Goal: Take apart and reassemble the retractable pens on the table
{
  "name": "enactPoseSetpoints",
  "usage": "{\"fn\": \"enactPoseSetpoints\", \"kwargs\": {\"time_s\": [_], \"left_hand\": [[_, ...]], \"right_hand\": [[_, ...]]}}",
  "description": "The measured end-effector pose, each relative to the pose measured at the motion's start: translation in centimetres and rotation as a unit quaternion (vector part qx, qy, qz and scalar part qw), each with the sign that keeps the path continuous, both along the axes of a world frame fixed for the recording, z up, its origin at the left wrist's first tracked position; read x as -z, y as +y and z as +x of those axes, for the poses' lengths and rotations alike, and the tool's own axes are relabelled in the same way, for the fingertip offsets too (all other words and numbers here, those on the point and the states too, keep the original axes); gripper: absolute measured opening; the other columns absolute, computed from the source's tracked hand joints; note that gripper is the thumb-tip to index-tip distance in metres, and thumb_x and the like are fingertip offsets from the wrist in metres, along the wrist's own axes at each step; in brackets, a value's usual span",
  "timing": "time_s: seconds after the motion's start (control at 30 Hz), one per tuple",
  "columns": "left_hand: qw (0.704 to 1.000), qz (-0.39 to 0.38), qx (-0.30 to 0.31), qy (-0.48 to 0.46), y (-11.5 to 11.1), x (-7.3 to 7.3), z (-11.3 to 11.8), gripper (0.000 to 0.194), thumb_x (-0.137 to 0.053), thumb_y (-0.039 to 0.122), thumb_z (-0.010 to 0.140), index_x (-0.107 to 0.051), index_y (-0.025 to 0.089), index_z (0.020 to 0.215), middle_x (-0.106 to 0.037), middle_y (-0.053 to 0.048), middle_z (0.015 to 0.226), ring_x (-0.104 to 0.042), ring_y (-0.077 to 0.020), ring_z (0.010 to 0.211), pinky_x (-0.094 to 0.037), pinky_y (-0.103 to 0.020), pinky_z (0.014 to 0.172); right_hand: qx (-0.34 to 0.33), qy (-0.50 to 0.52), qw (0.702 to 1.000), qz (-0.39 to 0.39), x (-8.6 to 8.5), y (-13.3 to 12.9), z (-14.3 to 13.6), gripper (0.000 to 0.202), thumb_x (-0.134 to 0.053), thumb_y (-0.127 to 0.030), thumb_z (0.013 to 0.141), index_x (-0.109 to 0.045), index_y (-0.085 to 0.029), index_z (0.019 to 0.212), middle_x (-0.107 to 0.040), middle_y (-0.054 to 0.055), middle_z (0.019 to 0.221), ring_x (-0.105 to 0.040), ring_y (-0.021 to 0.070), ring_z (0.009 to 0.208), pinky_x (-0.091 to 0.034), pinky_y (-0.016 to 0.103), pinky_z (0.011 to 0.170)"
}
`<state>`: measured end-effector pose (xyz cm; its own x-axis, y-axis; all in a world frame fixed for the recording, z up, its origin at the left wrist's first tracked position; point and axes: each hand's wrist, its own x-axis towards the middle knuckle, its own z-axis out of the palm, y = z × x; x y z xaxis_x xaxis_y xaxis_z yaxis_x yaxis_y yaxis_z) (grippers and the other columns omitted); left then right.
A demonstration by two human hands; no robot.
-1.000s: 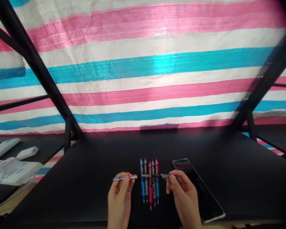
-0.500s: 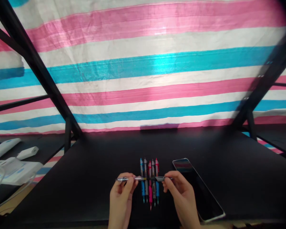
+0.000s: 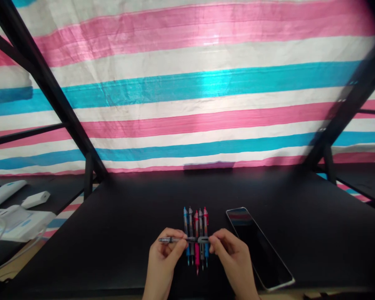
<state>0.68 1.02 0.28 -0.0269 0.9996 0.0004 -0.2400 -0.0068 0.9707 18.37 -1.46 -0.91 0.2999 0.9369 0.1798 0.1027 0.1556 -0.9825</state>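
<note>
Several pens with blue, grey and pink parts lie side by side on the black table, among them a pink pen (image 3: pixel 197 254) in the middle. Over them, my left hand (image 3: pixel 167 252) pinches a clear pen barrel (image 3: pixel 172 240), its tip pointing left. My right hand (image 3: pixel 229 252) grips the end of a grey pen part (image 3: pixel 203 240) between thumb and fingertips. The barrel and the grey part are in line and meet above the row. Both hands partly cover what they hold.
A phone (image 3: pixel 262 250) with a dark screen lies slantwise right of my right hand. White devices with cables (image 3: pixel 21 225) are on a side surface at left. Black frame bars (image 3: pixel 50 91) and a striped sheet rise around the black table (image 3: pixel 128 200).
My hands have come closer together and slightly lower. The clear barrel moved right and the grey part left, so the gap between them has closed.
</note>
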Motion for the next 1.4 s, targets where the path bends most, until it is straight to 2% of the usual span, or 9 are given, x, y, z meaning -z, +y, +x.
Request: {"fn": "enactPoseSetpoints", "kwargs": {"time_s": [0.1, 0.17, 0.27, 0.5, 0.7, 0.9, 1.1, 1.27, 1.4], "left_hand": [[1.0, -0.009, 0.007, -0.014, 0.0, 0.0, 0.0, 0.021, -0.088, 0.034, 0.071, -0.076, 0.018, 0.078, -0.069, -0.003, 0.076, -0.061, -0.0134, 0.067, -0.051, -0.021, 0.067], [0.999, -0.017, -0.007, -0.038, 0.1, -0.2, 0.0, 0.023, -0.089, 0.035, 0.069, -0.076, 0.017, 0.077, -0.068, -0.003, 0.075, -0.061, -0.0139, 0.068, -0.052, -0.022, 0.068], [0.995, -0.028, -0.046, -0.085, 0.2, -0.5, 0.2, 0.028, -0.092, 0.038, 0.064, -0.076, 0.017, 0.075, -0.068, -0.003, 0.078, -0.063, -0.0155, 0.073, -0.055, -0.024, 0.072], [0.995, -0.042, -0.039, -0.087, 0.7, -0.6, 0.4, 0.033, -0.093, 0.042, 0.061, -0.076, 0.017, 0.074, -0.067, -0.002, 0.072, -0.062, -0.0151, 0.068, -0.054, -0.023, 0.07], [0.994, -0.032, -0.047, -0.093, 0.9, -0.6, 0.5, 0.035, -0.093, 0.043, 0.059, -0.076, 0.016, 0.073, -0.065, -0.002, 0.076, -0.06, -0.0152, 0.069, -0.054, -0.025, 0.07], [0.991, -0.044, -0.065, -0.11, 0.8, -1.1, 0.6, 0.038, -0.095, 0.042, 0.055, -0.076, 0.016, 0.074, -0.065, -0.003, 0.078, -0.061, -0.0169, 0.075, -0.055, -0.027, 0.073], [0.994, -0.034, -0.043, -0.092, 0.6, -0.9, 0.5, 0.035, -0.093, 0.043, 0.06, -0.075, 0.016, 0.074, -0.065, -0.003, 0.08, -0.059, -0.0163, 0.074, -0.054, -0.026, 0.071], [0.994, -0.039, -0.048, -0.093, 0.7, -0.8, 0.4, 0.035, -0.093, 0.042, 0.061, -0.076, 0.016, 0.076, -0.065, -0.004, 0.082, -0.06, -0.0169, 0.077, -0.054, -0.027, 0.074], [0.995, -0.039, -0.039, -0.086, 0.7, -1.1, 0.4, 0.035, -0.092, 0.043, 0.062, -0.075, 0.016, 0.077, -0.065, -0.003, 0.079, -0.058, -0.0163, 0.074, -0.053, -0.026, 0.072]], "right_hand": [[-0.005, -0.018, 1.0, 0.004, -0.4, -0.1, -0.1, 0.05, -0.059, -0.05, 0.095, -0.061, -0.019, 0.056, -0.055, -0.001, 0.05, -0.053, 0.0138, 0.05, -0.041, 0.024, 0.051], [-0.019, 0.011, 1.0, 0.017, -0.7, -0.2, -0.3, 0.04, -0.055, -0.053, 0.097, -0.072, -0.02, 0.083, -0.059, -0.001, 0.055, -0.056, 0.0148, 0.053, -0.044, 0.023, 0.054], [-0.041, 0.05, 0.997, 0.046, -0.9, -0.2, -0.5, 0.04, -0.058, -0.053, 0.097, -0.063, -0.023, 0.123, -0.07, 0.001, 0.071, -0.066, 0.0178, 0.064, -0.052, 0.025, 0.063], [-0.052, 0.017, 0.998, 0.012, 1.1, 0.6, -0.2, 0.037, -0.06, -0.055, 0.094, -0.068, -0.02, 0.101, -0.072, 0.006, 0.076, -0.065, 0.0178, 0.061, -0.051, 0.023, 0.055], [-0.036, -0.045, 0.998, 0.008, 0.8, 0.7, -0.7, 0.056, -0.048, -0.057, 0.1, -0.055, -0.02, 0.059, -0.051, -0.002, 0.054, -0.049, 0.0121, 0.049, -0.038, 0.021, 0.049], [-0.072, -0.002, 0.997, 0.018, -0.1, 0.4, -1.0, 0.036, -0.057, -0.053, 0.097, -0.064, -0.021, 0.111, -0.071, 0.004, 0.078, -0.068, 0.0198, 0.07, -0.05, 0.023, 0.061], [-0.046, -0.07, 0.996, 0.04, -0.1, 0.4, -0.8, 0.045, -0.051, -0.049, 0.1, -0.059, -0.02, 0.066, -0.059, 0.0, 0.059, -0.057, 0.0148, 0.054, -0.043, 0.021, 0.053], [-0.06, -0.076, 0.994, 0.045, -0.2, 0.3, -0.9, 0.025, -0.058, -0.042, 0.097, -0.066, -0.019, 0.102, -0.07, 0.002, 0.075, -0.063, 0.0159, 0.058, -0.046, 0.021, 0.053], [-0.053, -0.123, 0.989, 0.059, -0.2, 0.2, -0.9, 0.031, -0.054, -0.04, 0.099, -0.062, -0.02, 0.077, -0.06, 0.0, 0.064, -0.058, 0.0147, 0.054, -0.043, 0.021, 0.051]]}}
